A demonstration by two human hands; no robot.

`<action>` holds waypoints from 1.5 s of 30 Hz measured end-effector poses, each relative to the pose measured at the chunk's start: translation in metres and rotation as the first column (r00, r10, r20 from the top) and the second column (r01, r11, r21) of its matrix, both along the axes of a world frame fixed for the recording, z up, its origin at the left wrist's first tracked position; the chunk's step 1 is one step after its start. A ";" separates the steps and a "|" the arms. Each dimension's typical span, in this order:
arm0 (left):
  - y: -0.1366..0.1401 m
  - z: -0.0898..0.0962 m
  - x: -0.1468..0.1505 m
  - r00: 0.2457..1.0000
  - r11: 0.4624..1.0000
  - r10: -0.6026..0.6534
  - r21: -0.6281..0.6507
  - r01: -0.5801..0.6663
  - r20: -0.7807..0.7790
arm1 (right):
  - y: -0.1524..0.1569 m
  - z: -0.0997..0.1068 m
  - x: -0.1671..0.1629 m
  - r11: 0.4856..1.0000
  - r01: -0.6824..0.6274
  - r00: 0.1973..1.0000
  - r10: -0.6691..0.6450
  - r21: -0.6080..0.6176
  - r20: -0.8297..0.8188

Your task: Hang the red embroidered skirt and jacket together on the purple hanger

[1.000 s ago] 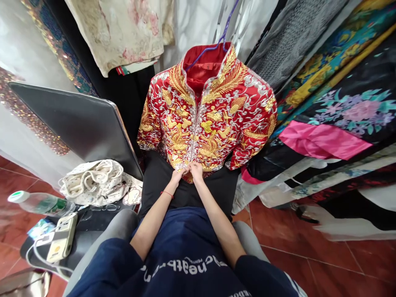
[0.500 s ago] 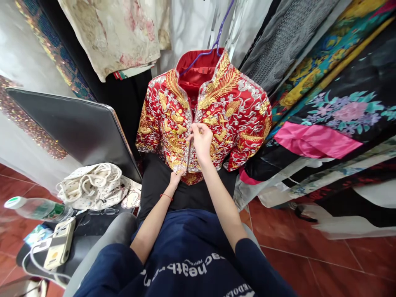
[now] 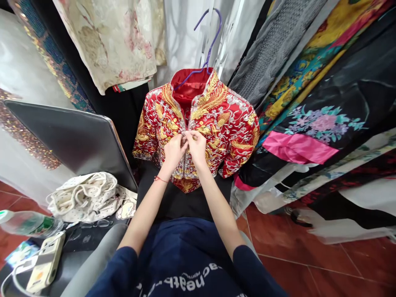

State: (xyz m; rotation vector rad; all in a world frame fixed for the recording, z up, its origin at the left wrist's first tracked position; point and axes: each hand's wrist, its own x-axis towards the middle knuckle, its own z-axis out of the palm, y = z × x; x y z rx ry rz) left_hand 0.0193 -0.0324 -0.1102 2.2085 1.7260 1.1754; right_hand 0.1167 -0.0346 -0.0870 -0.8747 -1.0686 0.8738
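Note:
A red jacket [image 3: 239, 117] with gold and silver embroidery hangs on a purple hanger [image 3: 213, 43], its stand collar parted in a V. Below the V, the two front edges meet along a straight closure. My left hand [image 3: 175, 150] is closed in a pinch at the front edge, around chest height. Right beside it, my right hand [image 3: 196, 146] pinches the other edge, and the fingertips of both nearly touch. The fingers cover whatever small fastener may lie between them. The jacket's lower part rests against black cloth [image 3: 154, 202] in front of me.
On the left stand a dark flat panel [image 3: 71, 140], a bunched cream cloth bag [image 3: 86, 198], a plastic bottle [image 3: 31, 222] and a power strip [image 3: 46, 264]. Hanging garments crowd the right, including a black one with a pink band [image 3: 298, 146]. Floral cream fabric [image 3: 114, 41] hangs at upper left.
My left hand has risen from the jacket's hem to the chest, beside my right hand. The jacket and hanger now appear lower in view, and more of the hanger's hook shows.

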 end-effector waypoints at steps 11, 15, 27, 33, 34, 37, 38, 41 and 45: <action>-0.005 0.014 0.015 0.971 0.995 0.016 -0.096 -0.040 -0.240 | 0.035 0.056 -0.001 0.992 0.117 0.981 -0.124 0.053 0.149; 0.004 0.029 0.000 0.948 0.999 -0.033 -0.048 0.018 -0.316 | 0.045 0.070 0.017 0.990 0.133 0.921 -0.143 0.052 0.362; 0.053 0.085 -0.022 0.942 0.962 -0.009 0.254 0.100 -0.336 | 0.053 0.077 -0.006 1.000 0.027 1.000 -0.027 0.014 0.004; 0.086 0.112 -0.065 0.997 0.870 0.071 0.489 -0.062 0.001 | 0.038 0.085 0.033 0.989 -0.005 0.907 -0.056 0.145 0.417; 0.093 0.117 -0.074 0.998 0.871 0.057 0.489 -0.050 0.001 | 0.033 0.089 0.046 0.974 0.051 0.853 -0.158 0.221 0.497; 0.112 0.123 -0.092 0.995 0.909 -0.024 0.411 0.061 -0.094 | 0.020 0.099 0.092 0.821 0.269 0.561 -0.558 0.503 0.611; 0.118 0.123 -0.095 0.992 0.922 -0.046 0.377 0.088 -0.119 | 0.018 0.101 0.106 0.765 0.316 0.445 -0.642 0.562 0.624; 0.127 0.124 -0.094 0.990 0.940 -0.051 0.328 0.091 -0.128 | 0.022 0.100 0.141 0.721 0.346 0.216 -0.684 0.601 0.697; 0.124 0.136 -0.080 0.996 0.930 -0.022 0.365 0.052 -0.086 | 0.034 0.098 0.164 0.761 0.293 0.212 -0.642 0.579 0.737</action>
